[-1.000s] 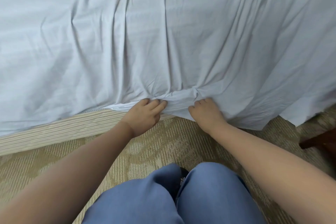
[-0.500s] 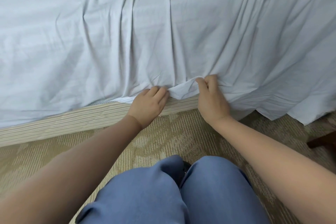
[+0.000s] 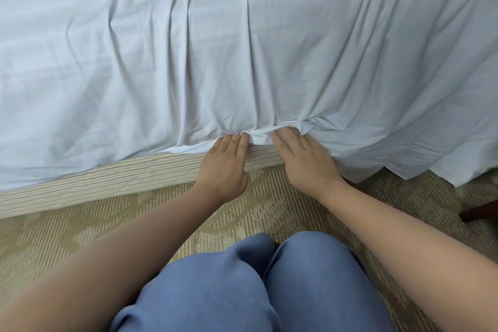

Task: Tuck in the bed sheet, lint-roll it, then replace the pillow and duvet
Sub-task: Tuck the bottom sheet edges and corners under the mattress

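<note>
nearest the camera are the person's knees in blue trousers [image 3: 242, 286], bent over a patterned olive carpet [image 3: 80, 237]. both bare forearms reach forward from there to the foot of the bed.

the left hand [image 3: 223, 167] lies across the striped bed base [image 3: 94, 183], fingers straight and together, their tips pushing into the seam where the bed sheet [image 3: 242, 48] meets the base. the right hand [image 3: 304, 162] sits just beside it, fingers also straight and a little spread, pressing a bunched fold of the hem inward. neither hand curls round the cloth; both push flat against it.

the sheet is pale blue and covers the whole mattress beyond the hands. to the left of the hands its edge already disappears above the base; to the right it hangs loose down to the carpet, so the tucking looks partly done.

it should handle as light, limp fabric: it creases easily, gathers into pleats under the fingers, and will likely slide back out unless shoved well into the gap. the best hold appears to be the free hem on the right, taken near the edge and fed under with flat fingers.

no containers are visible. a dark wooden piece [image 3: 482, 213] shows at the right border; what it is cannot be told.
</note>
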Available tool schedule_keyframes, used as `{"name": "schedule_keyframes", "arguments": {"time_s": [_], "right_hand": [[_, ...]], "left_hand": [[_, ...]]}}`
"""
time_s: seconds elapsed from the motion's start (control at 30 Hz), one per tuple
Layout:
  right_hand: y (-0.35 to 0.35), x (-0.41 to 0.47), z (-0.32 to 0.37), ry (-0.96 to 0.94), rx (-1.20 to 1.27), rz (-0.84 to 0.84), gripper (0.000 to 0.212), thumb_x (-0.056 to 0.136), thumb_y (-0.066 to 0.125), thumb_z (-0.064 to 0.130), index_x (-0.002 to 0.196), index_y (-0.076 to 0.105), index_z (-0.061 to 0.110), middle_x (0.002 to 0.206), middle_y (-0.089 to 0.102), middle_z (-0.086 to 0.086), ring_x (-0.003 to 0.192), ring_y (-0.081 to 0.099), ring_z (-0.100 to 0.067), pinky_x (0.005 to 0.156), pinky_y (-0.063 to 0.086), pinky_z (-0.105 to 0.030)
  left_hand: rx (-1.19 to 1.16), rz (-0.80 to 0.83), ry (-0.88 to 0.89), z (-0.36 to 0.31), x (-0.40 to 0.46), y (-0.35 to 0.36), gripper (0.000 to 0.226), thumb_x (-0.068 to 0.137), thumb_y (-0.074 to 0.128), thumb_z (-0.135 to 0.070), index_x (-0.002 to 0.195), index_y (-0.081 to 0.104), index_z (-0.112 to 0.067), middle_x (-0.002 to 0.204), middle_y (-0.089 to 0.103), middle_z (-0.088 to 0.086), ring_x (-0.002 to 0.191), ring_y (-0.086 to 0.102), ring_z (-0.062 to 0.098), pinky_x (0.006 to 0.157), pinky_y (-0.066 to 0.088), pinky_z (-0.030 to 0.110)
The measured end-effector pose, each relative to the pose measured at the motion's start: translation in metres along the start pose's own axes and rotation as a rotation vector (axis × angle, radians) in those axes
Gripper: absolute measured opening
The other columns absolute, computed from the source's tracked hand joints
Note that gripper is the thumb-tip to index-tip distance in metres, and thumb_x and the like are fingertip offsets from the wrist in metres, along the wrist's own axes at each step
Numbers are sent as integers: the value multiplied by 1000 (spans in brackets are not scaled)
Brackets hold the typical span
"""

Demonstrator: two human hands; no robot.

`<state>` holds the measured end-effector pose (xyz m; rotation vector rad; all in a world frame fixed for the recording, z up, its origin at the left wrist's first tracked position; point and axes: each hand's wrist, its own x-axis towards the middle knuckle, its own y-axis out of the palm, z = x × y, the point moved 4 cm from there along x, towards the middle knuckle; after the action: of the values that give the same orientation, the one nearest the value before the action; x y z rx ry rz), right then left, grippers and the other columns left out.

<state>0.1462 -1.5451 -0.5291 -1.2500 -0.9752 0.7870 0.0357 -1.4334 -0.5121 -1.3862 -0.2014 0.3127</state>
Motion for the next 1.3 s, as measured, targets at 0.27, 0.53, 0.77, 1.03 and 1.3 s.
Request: {"name": "schedule_keyframes", "arguments": {"time_s": [0.27,0.53,0.77,1.03,1.3], "right_hand": [[-9,14,9,46,-114,38,51,82,50,22,130,56,3,125,62,-11,115,59,-23,98,38,-33],[-7,53,17,148,-57,132,45,90,48,30,131,42,11,132,51,-7,125,44,-23,105,26,-34],[-15,28,11,5,-113,125,60,78,63,15,135,47,4,130,56,-11,118,55,-26,103,37,-36],[-14,19,36,-265,-35,68,59,79,45,7,138,46,1,144,45,-14,133,44,-23,112,24,-32],[-17,41,36,-125,-4,131,69,86,51,19,149,23,15,150,34,1,138,30,-14,113,15,-28]], "left_hand": [[-52,88,-147,-1,25,-13,65,86,50,-26,144,26,-9,137,48,9,123,47,27,102,34,34],[77,104,19,7,15,-1,76,89,47,-17,151,6,0,150,31,17,130,40,31,107,32,37],[252,-39,327,21,-18,7,57,78,35,-17,126,56,6,132,55,23,122,54,35,99,44,44],[290,116,81,17,-19,11,72,96,29,-19,141,-23,2,157,-14,18,147,-7,31,114,-13,36],[71,230,-56,29,2,0,87,86,51,-29,151,-2,-6,152,26,12,138,29,26,113,24,35]]}}
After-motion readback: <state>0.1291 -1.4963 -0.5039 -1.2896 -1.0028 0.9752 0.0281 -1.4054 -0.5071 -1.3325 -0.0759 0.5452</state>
